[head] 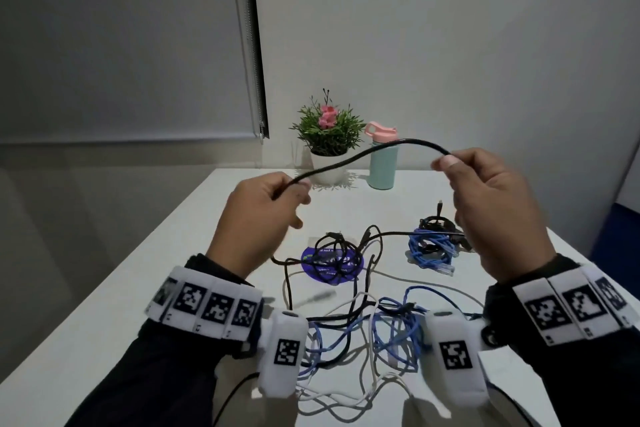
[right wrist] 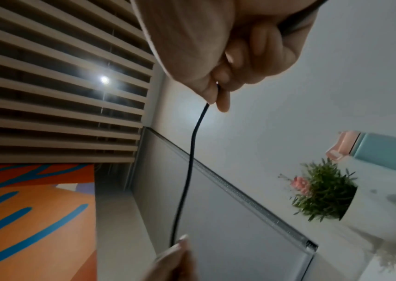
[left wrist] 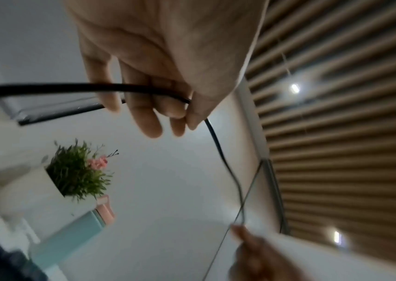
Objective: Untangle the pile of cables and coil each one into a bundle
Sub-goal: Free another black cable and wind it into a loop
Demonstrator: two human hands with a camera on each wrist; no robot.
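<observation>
A black cable (head: 367,151) arches in the air between both hands above the white table (head: 194,239). My left hand (head: 266,215) pinches it between thumb and fingers at its left end; the left wrist view shows the black cable (left wrist: 218,150) passing under the thumb of the left hand (left wrist: 168,98). My right hand (head: 485,198) pinches the other end at the fingertips, also seen as right hand (right wrist: 218,79) with black cable (right wrist: 187,171) hanging from it. Below lie a black tangle (head: 337,260), a blue and black bundle (head: 433,246), and a mixed blue, white and black pile (head: 374,336).
A potted plant (head: 327,139) with a pink flower and a teal bottle with pink lid (head: 382,159) stand at the table's far edge. A round blue sticker (head: 308,258) lies under the black tangle. A wall and window blind rise behind.
</observation>
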